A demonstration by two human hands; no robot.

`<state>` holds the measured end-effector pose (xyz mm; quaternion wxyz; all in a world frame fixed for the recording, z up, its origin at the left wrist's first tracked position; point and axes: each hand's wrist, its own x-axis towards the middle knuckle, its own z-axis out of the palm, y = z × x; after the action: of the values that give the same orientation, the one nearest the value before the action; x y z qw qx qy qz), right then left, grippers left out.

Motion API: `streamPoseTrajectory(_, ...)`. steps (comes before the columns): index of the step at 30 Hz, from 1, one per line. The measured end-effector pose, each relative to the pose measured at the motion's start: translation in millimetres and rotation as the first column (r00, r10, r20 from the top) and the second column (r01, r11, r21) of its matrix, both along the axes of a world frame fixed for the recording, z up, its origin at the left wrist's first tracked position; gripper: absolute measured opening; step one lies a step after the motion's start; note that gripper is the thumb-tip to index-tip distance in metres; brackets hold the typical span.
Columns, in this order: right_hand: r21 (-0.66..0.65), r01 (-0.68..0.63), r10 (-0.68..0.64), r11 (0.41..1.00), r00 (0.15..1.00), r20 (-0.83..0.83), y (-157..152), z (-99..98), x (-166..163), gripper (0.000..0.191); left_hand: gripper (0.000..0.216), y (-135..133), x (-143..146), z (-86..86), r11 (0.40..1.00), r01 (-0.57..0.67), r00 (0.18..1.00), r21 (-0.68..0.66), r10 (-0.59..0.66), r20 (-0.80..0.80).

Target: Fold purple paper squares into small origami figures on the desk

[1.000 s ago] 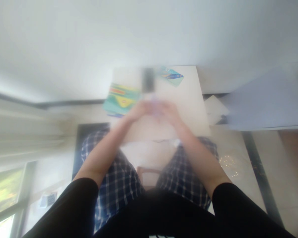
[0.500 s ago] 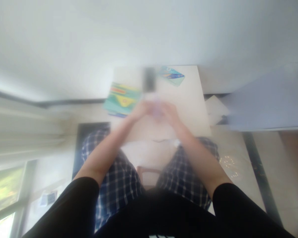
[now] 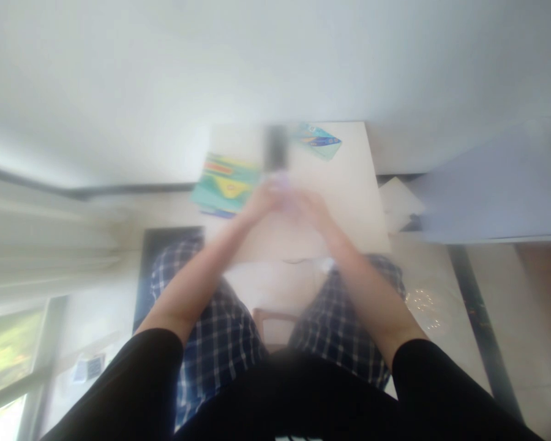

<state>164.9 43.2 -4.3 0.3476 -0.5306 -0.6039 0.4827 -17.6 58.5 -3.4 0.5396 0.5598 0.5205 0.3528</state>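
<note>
Over the middle of a small white table, both hands meet around a pale purple thing, too blurred to name. My left hand is closed on its left side. From the right, my right hand is closed against it too, with its fingers smeared. Just beyond the hands is a dark, blurred rectangular thing. Beside my left hand lie green and yellow booklets or packets, stacked and partly past the table's left edge.
A light blue packet or sheet lies at the table's back right. White wall rises behind the table. To the right juts a grey-white panel, with a pale pointed piece beside it. My knees in checked trousers flank the table's front.
The pale purple thing shows slightly higher between my hands, farther from me. My left hand has shifted a little; the things on the table stay put.
</note>
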Motion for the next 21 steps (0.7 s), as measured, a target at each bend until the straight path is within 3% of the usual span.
streamPoseTrajectory(2, -0.006, -0.014, 0.014, 1.0, 1.0, -0.021, 1, 1.1, 1, 0.059, 0.04, 2, 1, -1.7, 0.999, -0.05, 0.998, -0.013, 0.049, -0.048)
streamPoseTrajectory(7, 0.022, 0.198, -0.197, 0.98, 0.979, -0.044, -3, 11.3, -1, 0.042, 0.036, 6, 0, -5.8, 0.993, -0.117, 0.993, -0.009, 0.117, -0.009)
streamPoseTrajectory(10, 0.15, 0.262, -0.262, 0.953, 0.965, -0.021, -7, 15.1, -4, 0.031, 0.032, 4, 1, -1.7, 0.988, -0.147, 0.986, -0.044, 0.143, -0.087)
streamPoseTrajectory(14, 0.361, 0.187, -0.236, 0.914, 0.967, 0.096, -8, 9.4, -7, 0.016, 0.032, -3, 3, 5.4, 0.999, -0.02, 0.999, -0.037, 0.018, -0.047)
streamPoseTrajectory(17, 0.404, 0.136, -0.207, 0.905, 0.968, 0.14, -6, 3.8, -7, 0.016, 0.037, -5, 4, 8.2, 0.999, 0.053, 0.998, -0.004, -0.053, 0.03)
streamPoseTrajectory(21, 0.407, 0.001, -0.08, 0.913, 0.981, 0.176, 0, 2.8, 2, 0.025, 0.044, 0, 0, 7.4, 0.998, 0.013, 1.0, -0.066, -0.014, -0.023)
